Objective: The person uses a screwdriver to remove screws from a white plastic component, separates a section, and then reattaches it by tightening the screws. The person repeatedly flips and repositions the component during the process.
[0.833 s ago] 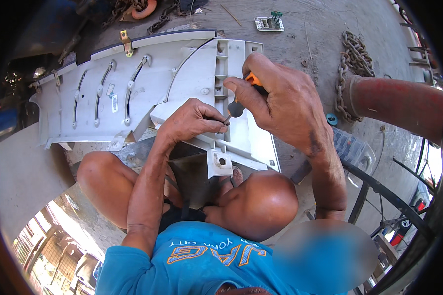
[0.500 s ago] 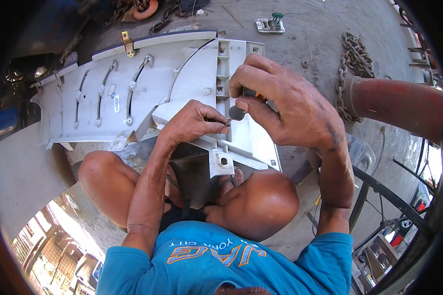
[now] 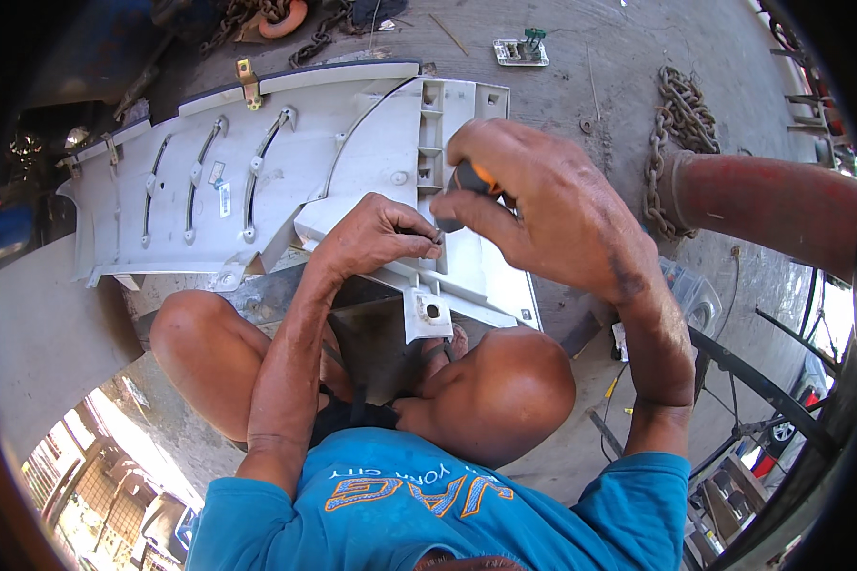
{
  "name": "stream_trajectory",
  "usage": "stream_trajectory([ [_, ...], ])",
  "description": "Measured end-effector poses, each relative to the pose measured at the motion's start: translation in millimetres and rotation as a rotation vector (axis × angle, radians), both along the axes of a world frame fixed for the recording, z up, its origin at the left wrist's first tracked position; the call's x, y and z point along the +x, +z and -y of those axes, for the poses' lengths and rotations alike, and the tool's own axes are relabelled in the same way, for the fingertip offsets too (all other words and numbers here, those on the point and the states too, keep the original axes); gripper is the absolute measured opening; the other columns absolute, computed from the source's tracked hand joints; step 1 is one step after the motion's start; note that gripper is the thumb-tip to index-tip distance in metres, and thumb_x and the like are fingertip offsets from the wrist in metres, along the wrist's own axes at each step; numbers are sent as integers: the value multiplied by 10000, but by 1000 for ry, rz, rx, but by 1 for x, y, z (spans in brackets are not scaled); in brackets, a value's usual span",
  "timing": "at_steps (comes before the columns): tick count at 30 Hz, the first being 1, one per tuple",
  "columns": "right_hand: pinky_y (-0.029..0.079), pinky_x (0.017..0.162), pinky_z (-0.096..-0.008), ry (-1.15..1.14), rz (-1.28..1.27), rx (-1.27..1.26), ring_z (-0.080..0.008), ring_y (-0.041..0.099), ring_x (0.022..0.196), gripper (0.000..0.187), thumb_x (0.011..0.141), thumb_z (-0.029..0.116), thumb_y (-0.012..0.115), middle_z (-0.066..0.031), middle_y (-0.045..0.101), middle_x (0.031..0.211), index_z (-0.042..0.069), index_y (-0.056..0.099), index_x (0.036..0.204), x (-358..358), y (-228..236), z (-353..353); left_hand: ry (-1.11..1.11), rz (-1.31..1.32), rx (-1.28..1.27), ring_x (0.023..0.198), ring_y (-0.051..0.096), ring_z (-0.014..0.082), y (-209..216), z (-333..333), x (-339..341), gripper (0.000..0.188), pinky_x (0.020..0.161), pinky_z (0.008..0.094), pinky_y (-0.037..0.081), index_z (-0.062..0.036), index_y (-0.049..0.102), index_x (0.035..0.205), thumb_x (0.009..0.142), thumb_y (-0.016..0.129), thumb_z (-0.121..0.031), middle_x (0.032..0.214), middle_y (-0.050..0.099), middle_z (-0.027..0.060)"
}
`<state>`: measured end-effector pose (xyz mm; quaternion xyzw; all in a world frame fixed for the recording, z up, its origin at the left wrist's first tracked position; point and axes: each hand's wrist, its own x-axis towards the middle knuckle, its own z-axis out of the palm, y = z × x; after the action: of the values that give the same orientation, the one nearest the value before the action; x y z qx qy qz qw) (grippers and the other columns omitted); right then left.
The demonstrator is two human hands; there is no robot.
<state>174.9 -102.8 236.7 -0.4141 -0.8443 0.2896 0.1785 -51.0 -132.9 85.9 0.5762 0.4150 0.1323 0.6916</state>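
My right hand [image 3: 552,205] is closed round a tool with a black and orange handle [image 3: 469,181]. Its dark, blunt end points down toward my left fingertips, and the rest is hidden in my palm. My left hand [image 3: 376,236] pinches a small dark piece [image 3: 438,238], too small to name, over the ribbed edge of a large white plastic panel [image 3: 295,195]. This panel lies across in front of my shins, smooth at the right, with curved dark slots at the left. A tab with a hole [image 3: 430,312] juts from its near edge.
A thick red pipe [image 3: 771,205] and a rusty chain [image 3: 686,114] lie at the right. Beyond the panel sits a small white tray with a green piece [image 3: 522,51]. More chain [image 3: 319,38] is at the far left. Black metal bars [image 3: 767,381] stand at my right.
My right hand has lowered and shifted slightly left, and the tool has turned so more of its orange-and-black handle shows. My left hand stays almost still.
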Motion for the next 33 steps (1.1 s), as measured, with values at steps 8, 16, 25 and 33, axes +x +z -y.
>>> stream_trajectory([
  [8, 510, 735, -479, -40, 124, -124, -416, 674, 875, 312, 899, 219, 758, -187, 678, 916, 34, 584, 1080, 11, 15, -3, 8, 20, -24, 766, 676, 105, 1, 1, 3, 227, 744, 278, 540, -8, 806, 1030, 852, 806, -149, 839, 779, 74],
  [16, 518, 770, -496, 27, 117, -136, -437, 667, 915, 294, 929, 242, 728, -202, 679, 952, 43, 598, 1102, 8, 11, 0, -22, 30, 54, 790, 689, 122, -5, 2, 0, 244, 755, 292, 546, -22, 803, 1063, 855, 798, -148, 884, 792, 90],
  [25, 517, 814, -496, 25, 347, -261, -407, 675, 958, 259, 930, 157, 688, -210, 675, 992, 14, 615, 1133, 1, 30, -9, 0, -37, 17, 793, 680, 109, 4, 4, 3, 199, 753, 269, 534, -18, 813, 1033, 847, 792, -86, 899, 792, 86],
  [33, 514, 850, -474, 304, 138, -91, -381, 647, 1073, 224, 873, 80, 701, -205, 646, 1116, 8, 615, 1066, 9, 17, -12, -11, -7, 31, 823, 696, 113, -2, 6, 3, 171, 764, 280, 548, -23, 818, 1015, 858, 795, -87, 918, 796, 77],
])
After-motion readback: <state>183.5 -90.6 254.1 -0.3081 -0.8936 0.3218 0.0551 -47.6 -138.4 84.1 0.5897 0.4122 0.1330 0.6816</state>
